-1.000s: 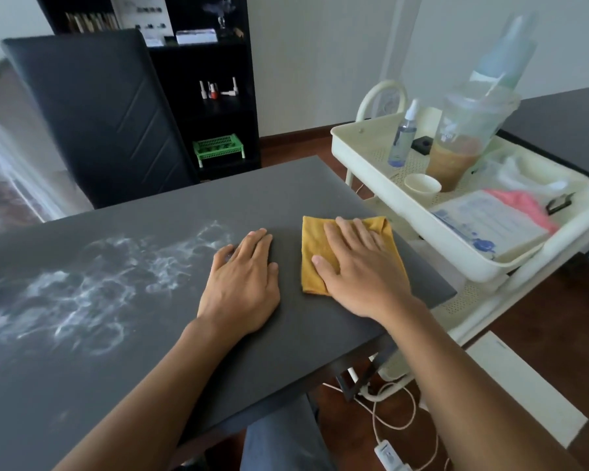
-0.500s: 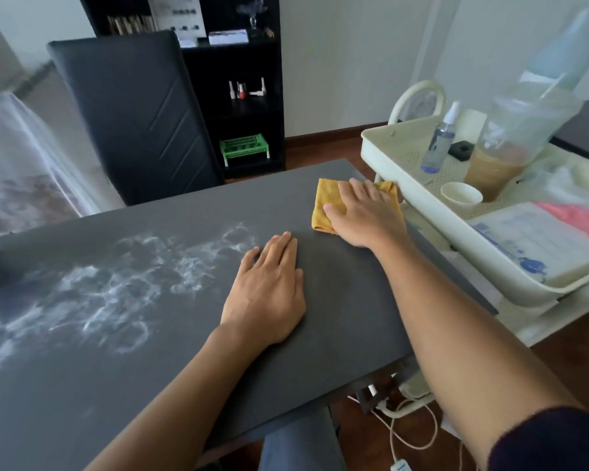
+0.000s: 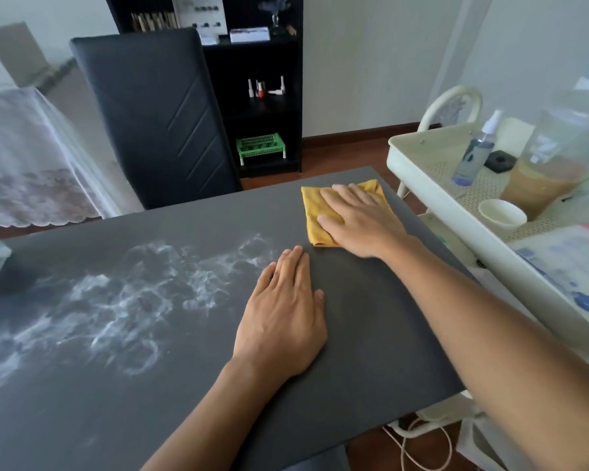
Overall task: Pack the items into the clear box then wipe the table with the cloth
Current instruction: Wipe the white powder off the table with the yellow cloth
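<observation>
Black chair (image 3: 157, 113), black shelf (image 3: 269, 107), pale walls (image 3: 371, 62)

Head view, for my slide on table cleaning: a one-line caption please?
Right hand presses a yellow cloth at the dark table's far corner; left hand rests flat.

Black chair (image 3: 153, 113) behind table; cream cart (image 3: 432, 185) right, holding spray bottle (image 3: 475, 153), small cup (image 3: 502, 214).

The dark table (image 3: 371, 334) is left bare around the flat left hand (image 3: 283, 321) and toward its near edge, and white smears (image 3: 116, 300) are spread over its left half. The far right corner is taken up by the right hand (image 3: 361, 222) pressed on the yellow cloth (image 3: 315, 212). Passage is hemmed by the cream cart (image 3: 432, 195) just beside the right edge and the black chair (image 3: 157, 110) at the far edge.
</observation>
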